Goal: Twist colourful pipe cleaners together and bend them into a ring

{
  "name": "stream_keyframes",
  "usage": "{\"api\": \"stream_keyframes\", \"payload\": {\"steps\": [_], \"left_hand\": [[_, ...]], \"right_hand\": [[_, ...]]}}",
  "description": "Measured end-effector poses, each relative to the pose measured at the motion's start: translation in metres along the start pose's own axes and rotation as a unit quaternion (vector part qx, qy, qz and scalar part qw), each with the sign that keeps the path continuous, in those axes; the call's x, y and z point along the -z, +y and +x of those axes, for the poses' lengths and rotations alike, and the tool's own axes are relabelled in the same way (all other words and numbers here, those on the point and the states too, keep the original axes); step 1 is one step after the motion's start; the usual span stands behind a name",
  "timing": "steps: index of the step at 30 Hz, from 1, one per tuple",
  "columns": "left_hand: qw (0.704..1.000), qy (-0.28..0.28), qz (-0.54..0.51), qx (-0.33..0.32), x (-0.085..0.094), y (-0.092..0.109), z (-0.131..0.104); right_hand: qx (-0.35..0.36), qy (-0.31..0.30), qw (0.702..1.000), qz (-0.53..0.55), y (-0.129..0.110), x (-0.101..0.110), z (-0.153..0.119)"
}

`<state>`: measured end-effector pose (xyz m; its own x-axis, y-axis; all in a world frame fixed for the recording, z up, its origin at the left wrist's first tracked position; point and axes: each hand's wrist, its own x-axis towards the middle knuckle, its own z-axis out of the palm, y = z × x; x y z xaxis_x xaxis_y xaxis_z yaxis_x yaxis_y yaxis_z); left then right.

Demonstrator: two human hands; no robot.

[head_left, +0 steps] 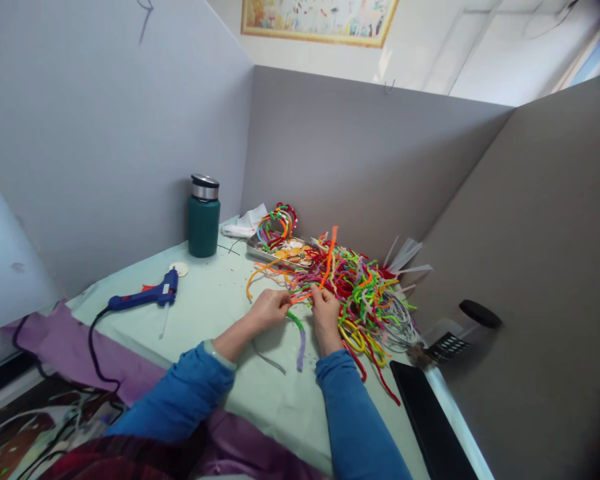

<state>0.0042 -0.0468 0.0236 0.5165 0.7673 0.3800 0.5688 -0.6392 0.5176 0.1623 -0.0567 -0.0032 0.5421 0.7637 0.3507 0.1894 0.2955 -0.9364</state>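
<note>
An orange pipe cleaner [329,257] sticks up from the pinched fingers of my right hand [326,313]. An orange length also spans the short gap to my left hand [269,311], whose fingertips are closed on it. From just below the left fingertips, a green and purple pipe cleaner [301,340] curves down; whether that hand grips it too, I cannot tell. A grey strand [270,360] lies on the table under my left wrist. Behind and right of my hands spreads a heap of multicoloured pipe cleaners [353,277].
A metal tray [260,253] holds small discs and pipe-cleaner rings [279,225]. Left of it stands a green bottle [203,223]. A blue glue gun [147,295] with a trailing cord lies at the left. Grey panels [355,153] surround the table; a black flat object [430,420] lies along its right edge.
</note>
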Motion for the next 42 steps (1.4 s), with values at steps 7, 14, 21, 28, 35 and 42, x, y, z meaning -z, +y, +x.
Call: {"api": "stream_keyframes", "payload": {"steps": [7,14,21,28,35,42], "left_hand": [[0.999,-0.002,0.024,-0.039,-0.001,0.009,-0.002],[0.989,-0.003,-0.131,0.068,0.003,-0.007,0.006],[0.984,-0.013,-0.149,0.093,0.005,-0.016,0.009],[0.992,-0.083,0.066,0.07,0.014,-0.02,0.0],[0.986,-0.081,0.131,0.058,0.007,-0.021,-0.001],[0.993,-0.091,0.028,0.076,0.006,-0.015,0.002]], "right_hand": [[-0.05,0.002,0.997,0.051,-0.003,0.003,0.004],[-0.066,-0.199,0.976,0.065,-0.014,-0.008,-0.011],[-0.039,-0.184,0.981,0.043,-0.01,-0.011,-0.015],[-0.027,-0.169,0.985,-0.01,-0.003,-0.009,-0.011],[0.006,-0.21,0.977,-0.05,-0.001,-0.01,-0.013],[0.018,-0.212,0.976,-0.041,-0.003,-0.009,-0.011]]}}
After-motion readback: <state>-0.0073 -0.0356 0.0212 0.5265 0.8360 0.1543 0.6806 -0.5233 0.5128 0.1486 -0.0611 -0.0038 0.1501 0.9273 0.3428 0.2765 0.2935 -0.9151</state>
